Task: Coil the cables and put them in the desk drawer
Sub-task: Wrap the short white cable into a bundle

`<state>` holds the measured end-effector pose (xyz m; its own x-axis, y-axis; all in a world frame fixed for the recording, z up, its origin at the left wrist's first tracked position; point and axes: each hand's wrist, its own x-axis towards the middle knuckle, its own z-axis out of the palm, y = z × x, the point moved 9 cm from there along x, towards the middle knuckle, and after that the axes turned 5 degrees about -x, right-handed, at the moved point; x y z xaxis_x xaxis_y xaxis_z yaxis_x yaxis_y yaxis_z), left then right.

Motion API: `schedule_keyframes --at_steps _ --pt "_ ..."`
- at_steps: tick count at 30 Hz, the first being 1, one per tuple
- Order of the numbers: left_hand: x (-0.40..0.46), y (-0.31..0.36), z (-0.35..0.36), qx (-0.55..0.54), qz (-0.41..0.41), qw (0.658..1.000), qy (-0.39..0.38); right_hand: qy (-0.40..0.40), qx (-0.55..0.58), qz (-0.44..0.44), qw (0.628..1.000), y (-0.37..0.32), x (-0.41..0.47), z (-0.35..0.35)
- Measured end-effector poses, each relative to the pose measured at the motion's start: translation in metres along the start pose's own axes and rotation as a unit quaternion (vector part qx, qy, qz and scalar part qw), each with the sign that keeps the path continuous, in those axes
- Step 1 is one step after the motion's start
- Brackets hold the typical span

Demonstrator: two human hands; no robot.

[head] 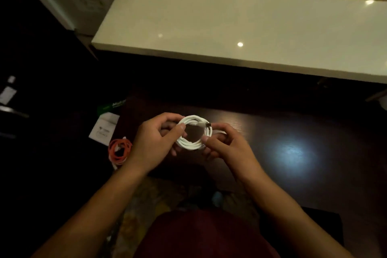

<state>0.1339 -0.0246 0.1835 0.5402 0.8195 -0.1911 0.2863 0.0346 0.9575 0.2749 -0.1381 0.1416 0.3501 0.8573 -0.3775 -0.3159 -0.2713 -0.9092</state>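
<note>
White cable coil (193,134) pinched by both hands above desk edge (209,176)

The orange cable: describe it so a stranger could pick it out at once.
Start at the dark wooden desk below the long pale shelf. At its left end, just left of the left hand, the orange cable lies in a loose coil below a white paper card. Its colour separates it from the white cable held in both hands.
</note>
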Motion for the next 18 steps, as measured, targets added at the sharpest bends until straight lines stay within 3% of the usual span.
schedule_keyframes --at_steps 4,13,18 --pt "-0.023 -0.044 -0.036 0.000 -0.066 0.997 0.039 -0.024 -0.027 0.017 0.999 0.028 0.013 0.032" --pt "-0.030 -0.118 -0.144 0.014 -0.133 0.989 0.063 -0.102 -0.122 0.040 0.986 0.070 0.066 0.138" --pt "-0.007 -0.171 -0.205 0.035 -0.170 0.984 0.036 -0.070 -0.184 0.055 0.979 0.103 0.103 0.198"
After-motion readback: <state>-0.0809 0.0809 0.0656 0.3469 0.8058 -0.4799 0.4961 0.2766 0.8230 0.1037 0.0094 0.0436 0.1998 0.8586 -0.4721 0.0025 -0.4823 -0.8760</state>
